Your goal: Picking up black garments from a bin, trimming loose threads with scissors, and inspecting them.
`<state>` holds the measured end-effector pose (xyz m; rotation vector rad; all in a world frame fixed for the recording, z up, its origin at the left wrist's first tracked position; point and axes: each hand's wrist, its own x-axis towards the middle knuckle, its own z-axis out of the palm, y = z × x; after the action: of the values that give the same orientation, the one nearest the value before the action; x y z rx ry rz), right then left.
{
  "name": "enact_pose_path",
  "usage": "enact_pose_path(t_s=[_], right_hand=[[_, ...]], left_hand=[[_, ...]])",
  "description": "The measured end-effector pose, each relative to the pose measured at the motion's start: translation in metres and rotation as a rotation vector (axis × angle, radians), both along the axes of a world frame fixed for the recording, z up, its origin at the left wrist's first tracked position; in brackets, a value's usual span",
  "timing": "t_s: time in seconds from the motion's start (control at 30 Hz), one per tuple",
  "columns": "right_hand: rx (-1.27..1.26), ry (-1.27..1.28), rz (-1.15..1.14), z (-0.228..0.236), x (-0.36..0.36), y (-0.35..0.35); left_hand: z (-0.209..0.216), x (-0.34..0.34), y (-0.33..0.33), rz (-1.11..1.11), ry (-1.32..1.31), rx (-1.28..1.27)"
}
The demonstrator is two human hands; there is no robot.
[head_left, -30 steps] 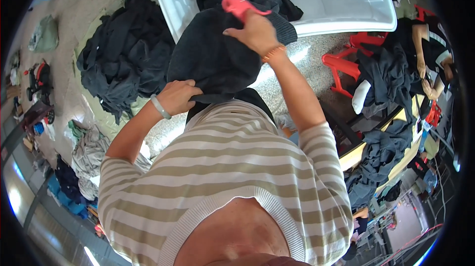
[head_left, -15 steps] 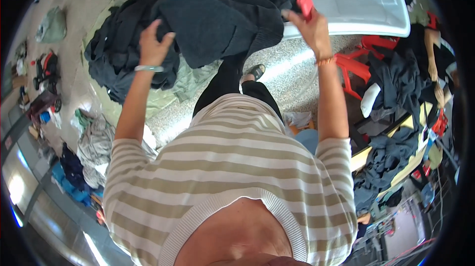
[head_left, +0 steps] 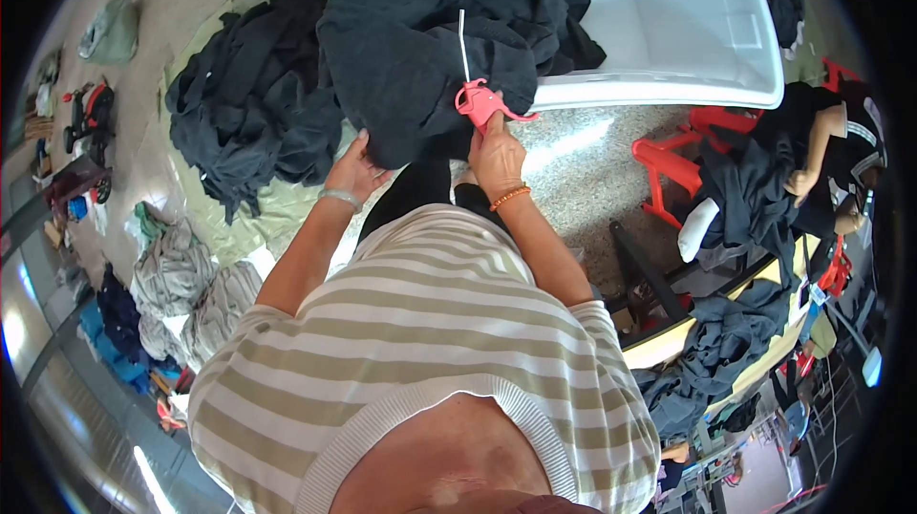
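The left hand [head_left: 355, 170] grips the dark garment [head_left: 420, 74] at 11 o'clock while the right hand [head_left: 495, 156] holds a pink tag gun [head_left: 480, 103] against it at 12 o'clock, the job looks half done, with finished dark clothes in the white bin [head_left: 669, 36] beyond and a big dark pile [head_left: 248, 113] at 10 o'clock left.

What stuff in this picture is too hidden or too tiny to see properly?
Head view only:
- The dark garment: its shape and kind are lost in folds.
- The tip of the pink tool is buried in the cloth.
- The right hand fingers are curled behind the tool.
- The left hand fingertips are tucked under the garment.
- The white tub: its far side is cut off by the top edge.
- The small things at the left rim are too tiny and bent.
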<state>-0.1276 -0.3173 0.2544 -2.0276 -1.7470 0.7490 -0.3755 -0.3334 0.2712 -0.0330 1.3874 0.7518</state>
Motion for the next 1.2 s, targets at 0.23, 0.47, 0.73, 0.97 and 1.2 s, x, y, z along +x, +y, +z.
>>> enact_pose_path(t_s=[0.23, 0.47, 0.73, 0.97, 1.2], right_hand=[[-0.069, 0.517, -0.024, 0.072, 0.07, -0.007], [-0.143, 0.058, 0.134, 0.08, 0.155, -0.077], [-0.071, -0.32, 0.192, 0.094, 0.119, -0.081], [0.063, 0.035, -0.009, 0.126, 0.099, -0.062], [-0.113, -0.083, 0.331, 0.125, 0.078, -0.056]], left_hand=[[0.048, -0.003, 0.052, 0.362, -0.328, 0.481], [-0.003, 0.029, 0.087, 0.356, -0.356, 0.416], [0.0, 0.043, 0.086, 0.21, -0.4, 0.367], [0.018, 0.033, 0.074, -0.092, -0.504, 0.445], [0.022, 0.054, 0.087, -0.218, -0.129, 0.254]])
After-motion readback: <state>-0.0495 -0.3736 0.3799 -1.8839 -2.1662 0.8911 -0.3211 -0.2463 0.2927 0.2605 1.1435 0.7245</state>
